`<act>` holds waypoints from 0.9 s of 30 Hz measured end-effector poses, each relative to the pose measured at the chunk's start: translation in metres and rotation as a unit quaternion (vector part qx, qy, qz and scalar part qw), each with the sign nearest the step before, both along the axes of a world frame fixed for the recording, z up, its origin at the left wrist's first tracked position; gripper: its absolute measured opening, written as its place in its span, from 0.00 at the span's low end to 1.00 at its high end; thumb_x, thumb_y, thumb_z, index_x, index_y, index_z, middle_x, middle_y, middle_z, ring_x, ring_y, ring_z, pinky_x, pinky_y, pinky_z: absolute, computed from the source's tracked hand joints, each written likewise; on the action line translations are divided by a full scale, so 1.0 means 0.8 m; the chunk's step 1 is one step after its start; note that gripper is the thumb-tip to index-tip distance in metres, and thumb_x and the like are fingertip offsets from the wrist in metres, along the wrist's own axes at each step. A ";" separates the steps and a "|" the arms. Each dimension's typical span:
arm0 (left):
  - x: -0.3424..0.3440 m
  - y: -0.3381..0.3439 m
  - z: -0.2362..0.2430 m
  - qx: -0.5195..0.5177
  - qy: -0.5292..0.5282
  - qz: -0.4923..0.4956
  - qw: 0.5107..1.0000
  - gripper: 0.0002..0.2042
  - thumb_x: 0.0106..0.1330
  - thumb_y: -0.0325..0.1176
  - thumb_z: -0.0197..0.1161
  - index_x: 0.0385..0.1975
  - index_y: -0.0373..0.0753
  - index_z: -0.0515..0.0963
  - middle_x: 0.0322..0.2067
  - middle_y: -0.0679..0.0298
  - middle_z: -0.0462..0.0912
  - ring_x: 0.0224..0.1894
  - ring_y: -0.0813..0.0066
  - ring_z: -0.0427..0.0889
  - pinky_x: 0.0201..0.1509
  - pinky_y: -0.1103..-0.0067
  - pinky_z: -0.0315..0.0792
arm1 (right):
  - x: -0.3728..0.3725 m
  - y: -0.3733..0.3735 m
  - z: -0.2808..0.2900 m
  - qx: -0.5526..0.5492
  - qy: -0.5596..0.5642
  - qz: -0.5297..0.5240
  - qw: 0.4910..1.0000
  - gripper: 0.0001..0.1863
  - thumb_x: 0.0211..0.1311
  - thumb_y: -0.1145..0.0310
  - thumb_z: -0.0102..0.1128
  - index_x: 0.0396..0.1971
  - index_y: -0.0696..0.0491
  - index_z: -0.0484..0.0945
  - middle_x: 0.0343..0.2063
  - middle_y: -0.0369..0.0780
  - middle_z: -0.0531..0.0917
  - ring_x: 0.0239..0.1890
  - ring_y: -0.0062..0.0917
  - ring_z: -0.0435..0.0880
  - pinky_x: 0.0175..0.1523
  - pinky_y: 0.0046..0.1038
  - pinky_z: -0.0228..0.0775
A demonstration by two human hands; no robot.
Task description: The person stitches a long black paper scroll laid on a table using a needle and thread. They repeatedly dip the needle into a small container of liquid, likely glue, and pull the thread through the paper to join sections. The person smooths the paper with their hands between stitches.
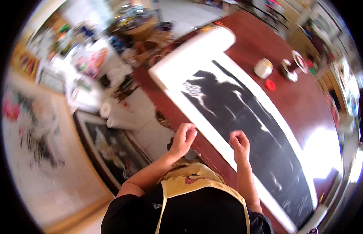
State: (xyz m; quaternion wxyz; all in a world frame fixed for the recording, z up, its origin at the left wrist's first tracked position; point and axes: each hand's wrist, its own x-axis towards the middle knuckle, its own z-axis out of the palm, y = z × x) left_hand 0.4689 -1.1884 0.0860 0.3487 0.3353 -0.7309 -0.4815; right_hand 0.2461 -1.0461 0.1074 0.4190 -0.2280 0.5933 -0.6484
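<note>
A long white paper scroll (pixel 290 148) lies lengthwise on the reddish-brown table (pixel 306 109), showing a mostly black ink artwork (pixel 263 156) with pale streaks and a patterned patch. Its far end forms a thick white roll (pixel 193 48). My left hand (pixel 183 138), fingers curled together, hovers by the scroll's left edge; whether it holds anything is too blurred to tell. My right hand (pixel 239 145) is bent with fingers curled over the scroll's left margin, their tips hidden; I cannot see whether it touches the paper.
A white jar (pixel 262 68), red lid (pixel 270 85) and spool-like object (pixel 294 66) sit right of the scroll. Framed paintings (pixel 41 152) lean at the left, near paper rolls (pixel 119 119) and cluttered piles (pixel 84 62). Glare covers the table's right side. A tiled floor (pixel 146 136) shows beside the table.
</note>
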 end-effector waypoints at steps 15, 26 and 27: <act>-0.162 -0.188 -0.038 -0.328 -0.145 -0.379 0.853 0.21 0.64 0.35 0.67 0.58 0.48 0.76 0.58 0.60 0.73 0.62 0.56 0.69 0.68 0.61 0.61 | 0.044 -0.021 -0.037 0.042 -0.045 -0.366 0.929 0.03 0.68 0.74 0.65 0.39 0.55 0.81 0.32 0.29 0.81 0.34 0.11 0.75 0.42 0.15 0.69; -0.189 -0.213 -0.057 -0.366 -0.182 -0.374 0.833 0.27 0.65 0.42 0.68 0.65 0.53 0.74 0.64 0.61 0.70 0.67 0.57 0.66 0.72 0.59 0.56 | -0.013 -0.176 -0.044 0.279 0.154 -0.307 0.897 0.05 0.60 0.72 0.68 0.35 0.56 0.85 0.28 0.38 0.87 0.29 0.19 0.85 0.38 0.23 0.77; -0.192 -0.217 -0.058 -0.364 -0.194 -0.355 0.839 0.27 0.64 0.41 0.68 0.65 0.53 0.74 0.64 0.61 0.70 0.67 0.57 0.66 0.73 0.59 0.56 | -0.018 -0.186 -0.051 0.287 0.174 -0.302 0.892 0.05 0.59 0.72 0.68 0.34 0.55 0.85 0.28 0.39 0.87 0.29 0.21 0.85 0.38 0.24 0.77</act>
